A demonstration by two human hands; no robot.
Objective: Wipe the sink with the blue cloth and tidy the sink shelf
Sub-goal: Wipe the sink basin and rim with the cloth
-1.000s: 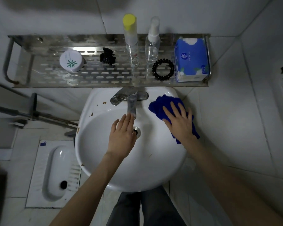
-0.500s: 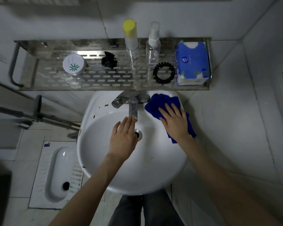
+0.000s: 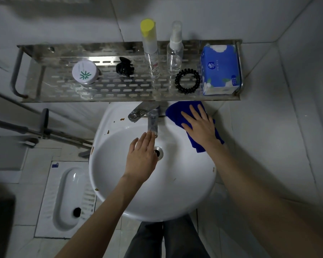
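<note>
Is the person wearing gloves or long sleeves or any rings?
No. The left hand and right hand are both bare, with no gloves. Both forearms are bare as far as the picture shows, so no sleeves reach them. I can't see any rings, watch or bracelet. Lower down, the person wears dark grey trousers.

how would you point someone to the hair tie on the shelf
Start at the metal shelf on the wall above the sink. Near its right end, the hair tie lies flat between the clear spray bottle and the blue tissue pack. It is the only black coiled ring; the black hair claw is solid.
</note>
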